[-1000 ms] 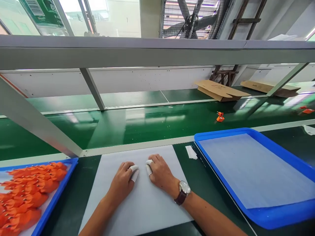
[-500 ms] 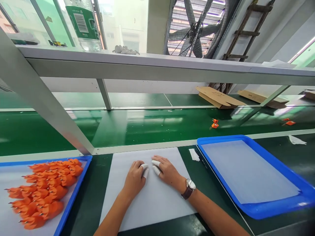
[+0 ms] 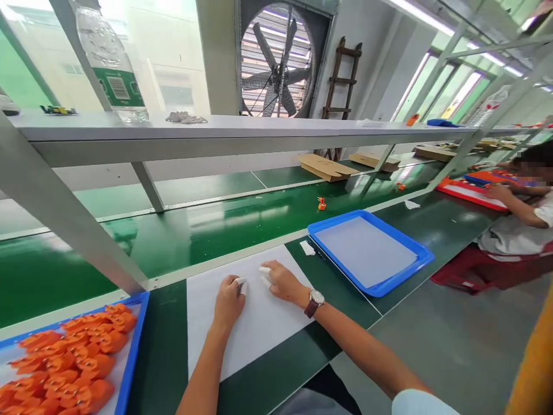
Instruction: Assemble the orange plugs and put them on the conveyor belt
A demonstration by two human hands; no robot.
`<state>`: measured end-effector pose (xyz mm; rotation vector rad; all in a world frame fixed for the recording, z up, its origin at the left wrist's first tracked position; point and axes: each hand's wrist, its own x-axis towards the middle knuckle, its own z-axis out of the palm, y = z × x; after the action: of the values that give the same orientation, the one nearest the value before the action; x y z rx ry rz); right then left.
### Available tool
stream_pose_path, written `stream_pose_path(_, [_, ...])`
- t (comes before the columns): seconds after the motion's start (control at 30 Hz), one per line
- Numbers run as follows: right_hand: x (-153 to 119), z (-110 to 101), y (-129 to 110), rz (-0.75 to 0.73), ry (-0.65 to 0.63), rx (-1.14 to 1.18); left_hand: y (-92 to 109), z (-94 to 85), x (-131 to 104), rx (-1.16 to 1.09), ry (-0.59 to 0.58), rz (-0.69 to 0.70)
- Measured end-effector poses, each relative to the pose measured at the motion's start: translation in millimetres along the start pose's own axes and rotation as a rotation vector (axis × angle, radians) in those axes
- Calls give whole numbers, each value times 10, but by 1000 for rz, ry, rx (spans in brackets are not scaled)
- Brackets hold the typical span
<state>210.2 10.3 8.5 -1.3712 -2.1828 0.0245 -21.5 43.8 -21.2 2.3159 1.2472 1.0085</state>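
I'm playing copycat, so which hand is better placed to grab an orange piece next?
Probably the left hand: it's nearer the orange pieces in the left-side blue tray. The right hand is farther across the white sheet.

Looking forward and down from wearer's head, near above left hand (image 3: 230, 301) and right hand (image 3: 283, 282); facing across bench (image 3: 162, 346) to wall fan (image 3: 276, 72), catching co-worker (image 3: 514, 233) at right edge, cut off, seemingly well apart

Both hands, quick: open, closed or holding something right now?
Left hand: curled over the white paper; whether it grips anything cannot be told.
Right hand: loosely bent over that paper; no held item shows, palm hidden.
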Motion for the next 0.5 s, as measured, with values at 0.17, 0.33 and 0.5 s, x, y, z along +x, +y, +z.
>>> stream_pose_path(0.17, [-241, 129, -285, -21, -37, -8, -24, 9, 28, -26, 7, 20])
stream_pose_path(0.33, [-245, 96, -269, 33, -76, 27, 21, 29, 43, -46, 10, -25])
stream_pose_path(0.5, [-13, 5, -265, 1, -140, 113, 241, -155, -2, -39, 30, -41])
